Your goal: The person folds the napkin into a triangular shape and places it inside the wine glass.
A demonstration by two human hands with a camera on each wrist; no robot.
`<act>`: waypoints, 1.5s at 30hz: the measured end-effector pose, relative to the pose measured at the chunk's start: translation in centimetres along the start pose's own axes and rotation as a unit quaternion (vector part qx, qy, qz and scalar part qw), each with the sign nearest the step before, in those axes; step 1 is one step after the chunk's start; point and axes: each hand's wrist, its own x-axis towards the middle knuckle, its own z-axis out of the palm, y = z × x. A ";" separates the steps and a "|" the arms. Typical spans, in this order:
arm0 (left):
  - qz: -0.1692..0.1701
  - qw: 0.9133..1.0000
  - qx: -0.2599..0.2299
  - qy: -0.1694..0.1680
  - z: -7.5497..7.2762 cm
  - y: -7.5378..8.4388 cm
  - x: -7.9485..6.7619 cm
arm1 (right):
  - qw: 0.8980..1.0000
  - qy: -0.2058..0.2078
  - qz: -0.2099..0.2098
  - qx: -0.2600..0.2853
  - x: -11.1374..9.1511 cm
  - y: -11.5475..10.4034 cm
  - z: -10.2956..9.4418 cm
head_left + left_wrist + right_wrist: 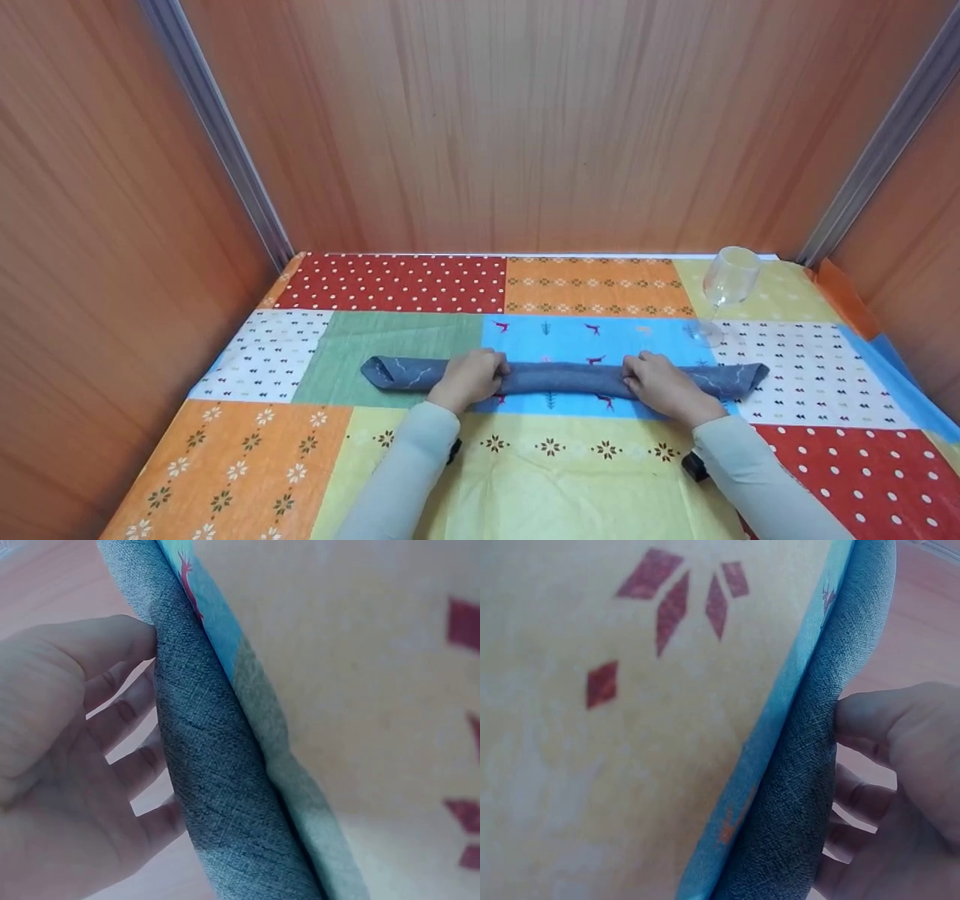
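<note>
A dark grey-blue cloth [562, 378], rolled into a long tube with pale line marks near its ends, lies crosswise on the table. My left hand [469, 379] grips the roll left of its middle, fingers curled over its far side. Right of the middle, my right hand [664, 386] holds it in the same manner. In the left wrist view the thumb and fingertips of the left hand [67, 735] touch the woven cloth [202, 742]. The right wrist view has the right hand [915, 780] pinching the cloth roll [802, 765]; its underside is hidden.
A clear stemmed wine glass [731, 277] stands upright at the back right, beyond the roll's right end. A patchwork-patterned tablecloth [547, 487] covers the table. Wood-grain panels [510, 135] enclose the back and both sides, with metal corner posts [225, 135].
</note>
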 end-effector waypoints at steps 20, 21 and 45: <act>0.041 0.998 0.036 0.024 0.6 1.3 -2.1 | 0.998 -0.029 -0.048 0.027 -2.0 -0.6 -1.0; 0.047 0.998 0.040 0.032 0.6 1.4 -2.1 | 0.998 -0.028 -0.048 0.025 -2.0 -0.6 -1.0; 0.072 0.996 0.033 0.033 -0.2 0.9 -3.6 | 0.999 0.030 -0.036 -0.020 -2.1 -0.1 -0.1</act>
